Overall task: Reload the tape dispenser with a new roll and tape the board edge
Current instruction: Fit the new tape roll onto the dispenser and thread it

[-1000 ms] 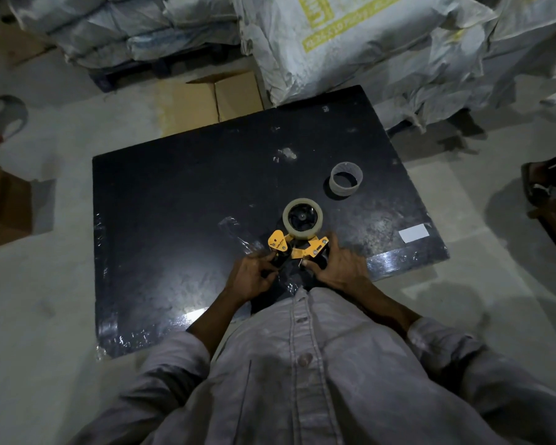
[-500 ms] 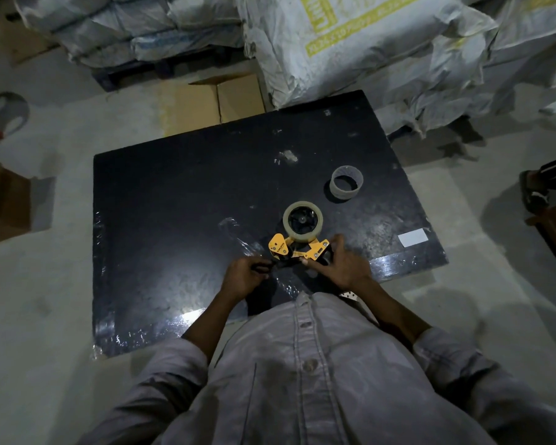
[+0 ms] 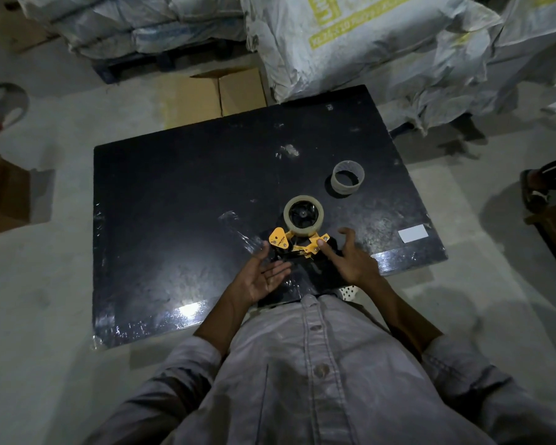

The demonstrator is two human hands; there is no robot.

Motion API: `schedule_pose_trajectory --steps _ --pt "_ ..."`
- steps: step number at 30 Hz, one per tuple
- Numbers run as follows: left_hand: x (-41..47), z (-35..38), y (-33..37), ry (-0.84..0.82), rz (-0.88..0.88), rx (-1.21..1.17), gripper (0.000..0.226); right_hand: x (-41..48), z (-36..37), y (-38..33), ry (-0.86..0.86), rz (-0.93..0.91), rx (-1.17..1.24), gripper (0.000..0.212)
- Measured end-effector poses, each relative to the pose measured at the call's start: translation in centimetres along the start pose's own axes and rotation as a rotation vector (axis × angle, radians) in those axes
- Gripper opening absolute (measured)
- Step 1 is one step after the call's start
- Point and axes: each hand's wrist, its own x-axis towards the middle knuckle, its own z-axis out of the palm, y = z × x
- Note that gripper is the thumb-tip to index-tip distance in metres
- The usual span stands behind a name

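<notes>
Head view: both hands open over the near edge of the black board (image 3: 174, 203). Left hand (image 3: 260, 277) palm-up, fingers (image 3: 278, 272) spread, gripping nothing, just short of the dispenser's yellow frame. Right hand (image 3: 350, 261) also loose, fingers (image 3: 321, 244) apart, index tip touching or nearly touching the yellow plate on that side; can't tell which.

Tape dispenser (image 3: 297, 244) lying flat on the board betw. the two sets of fingers. New roll (image 3: 303, 215) seated on the hub, just beyond the fingertips. Looks like reload nearly done, threading still to do, judging from no visible tape tail. Empty core (image 3: 348, 178) upright, further out past the right fingers, well apart.

To do this step well: find the free end on the roll, peel w/ one hand, steady the frame w/ the other, feed sticky side down under the roller toward the blade. Keep fingers off the serrated edge. Then grab the handle and run along the edge nearest the body.

Surface and room: board on concrete floor, no bench. Clear film crumpled just left of left fingers; shiny taped strip along near edge. White label (image 3: 413, 234) far right of right fingers. Dim light. Woven sacks (image 3: 350, 36) and flat cardboard (image 3: 215, 91) beyond the board. Someone's sandalled foot (image 3: 535, 191) at far right.
</notes>
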Motion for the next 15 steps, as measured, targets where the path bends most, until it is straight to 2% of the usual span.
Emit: schedule_pose_trajectory --steps 3,6,8,15 --pt "0.5 0.4 -0.1 0.004 0.062 -0.103 0.062 -0.3 -0.1 0.2 0.011 -0.008 0.002 0.088" --pt "0.7 1.2 -0.3 0.054 0.098 -0.128 0.029 -0.4 -0.2 0.9 0.005 0.006 0.014 0.090" --pt "0.7 1.7 -0.6 0.088 0.105 -0.120 0.014 -0.4 -0.2 1.4 -0.004 0.008 0.015 0.091" --pt "1.1 1.7 -1.5 0.115 0.100 -0.194 0.006 -0.7 -0.4 2.2 -0.045 -0.004 -0.010 0.082"
